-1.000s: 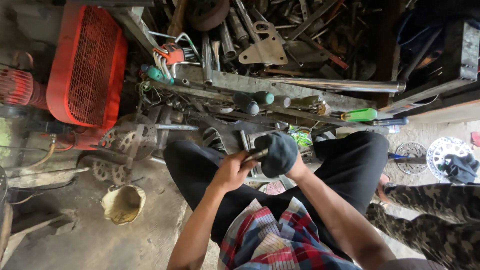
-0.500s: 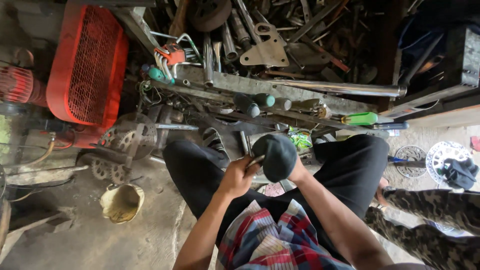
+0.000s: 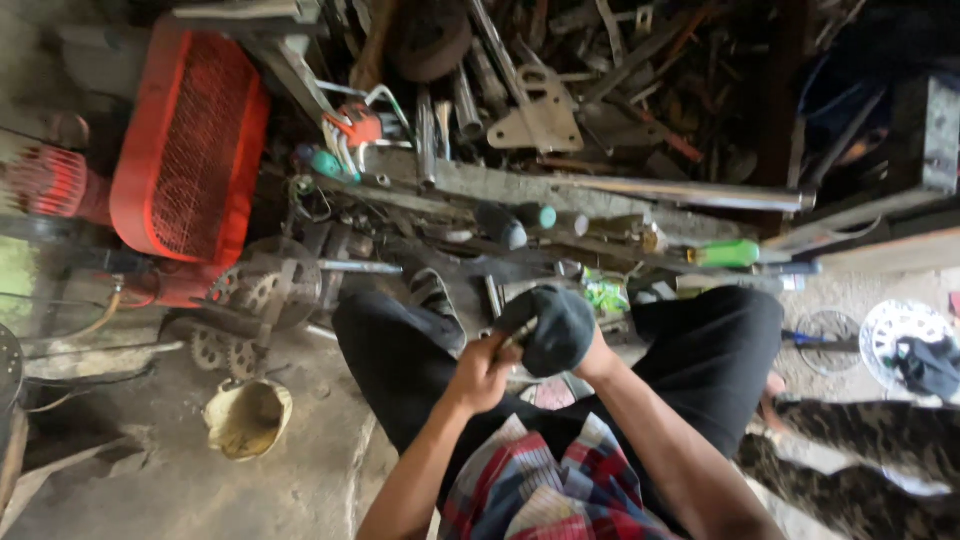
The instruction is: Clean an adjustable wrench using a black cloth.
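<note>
Hands meet above the person's lap. Left hand [image 3: 483, 372] is clenched around a thin metal tool [image 3: 518, 335], its tip touching the dark cloth [image 3: 550, 325] bunched over the right hand [image 3: 585, 350], which grips that cloth. Black trousers [image 3: 700, 350] spread beneath. Beyond the knees lies scrap metal [image 3: 560, 120], with a green-handled screwdriver [image 3: 725, 253], a red mesh guard [image 3: 190, 150] and a yellow bowl [image 3: 247, 418] on the floor.
</note>
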